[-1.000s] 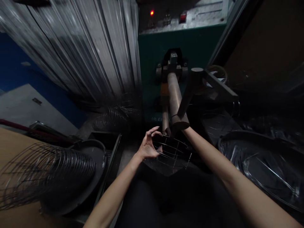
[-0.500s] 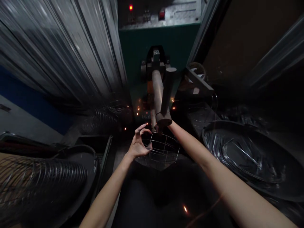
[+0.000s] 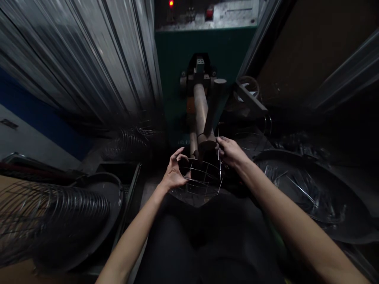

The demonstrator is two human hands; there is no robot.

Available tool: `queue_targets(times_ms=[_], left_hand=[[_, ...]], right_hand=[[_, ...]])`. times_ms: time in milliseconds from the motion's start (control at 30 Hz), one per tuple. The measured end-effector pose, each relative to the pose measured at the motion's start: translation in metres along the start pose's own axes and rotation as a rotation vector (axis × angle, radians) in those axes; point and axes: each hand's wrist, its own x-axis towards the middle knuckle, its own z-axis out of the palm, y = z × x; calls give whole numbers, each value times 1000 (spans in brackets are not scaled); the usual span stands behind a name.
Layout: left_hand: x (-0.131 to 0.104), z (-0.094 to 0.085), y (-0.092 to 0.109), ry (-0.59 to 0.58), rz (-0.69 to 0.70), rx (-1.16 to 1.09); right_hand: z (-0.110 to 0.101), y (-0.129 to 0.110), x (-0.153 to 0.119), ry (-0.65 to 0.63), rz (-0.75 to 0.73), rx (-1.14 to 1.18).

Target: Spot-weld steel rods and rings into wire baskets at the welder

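The frame (image 3: pixel 205 175) of thin wire sits below the end of the bar (image 3: pixel 201 104), the machine (image 3: pixel 207 41) at its twelve o'clock; whether it touches the bar is unclear. At its nine o'clock edge the left hand (image 3: pixel 176 171) grips it, thumb and fingers curved apart. At one o'clock the right hand (image 3: pixel 232 152) pinches an upright rod (image 3: pixel 219 156). The tub (image 3: pixel 352 225) of wires lies at three.

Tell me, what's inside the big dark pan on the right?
A loose heap of shiny wires lies inside the pan. Whatever is beneath the heap is covered, so I can't tell, and the view is too dim and blurred to count the pieces.
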Motion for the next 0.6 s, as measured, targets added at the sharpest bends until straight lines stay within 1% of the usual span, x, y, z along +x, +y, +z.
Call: queue_targets(times_ms=[100, 233, 300, 400, 600], left_hand=[[-5, -4, 1, 48, -44, -11], [-11, -9, 3, 76, -49, -43], [-12, -11, 3, 79, -41, -52], [-12, -12, 2, 93, -66, -51], [-15, -11, -6, 100, -68, -89]], right_hand=[[17, 2, -20, -63, -16, 161], [34, 9, -27, -113, -51, 238], [39, 12, -26, -136, -43, 216], [41, 14, -23, -151, -30, 161], [45, 18, -22, -129, -27, 151]])
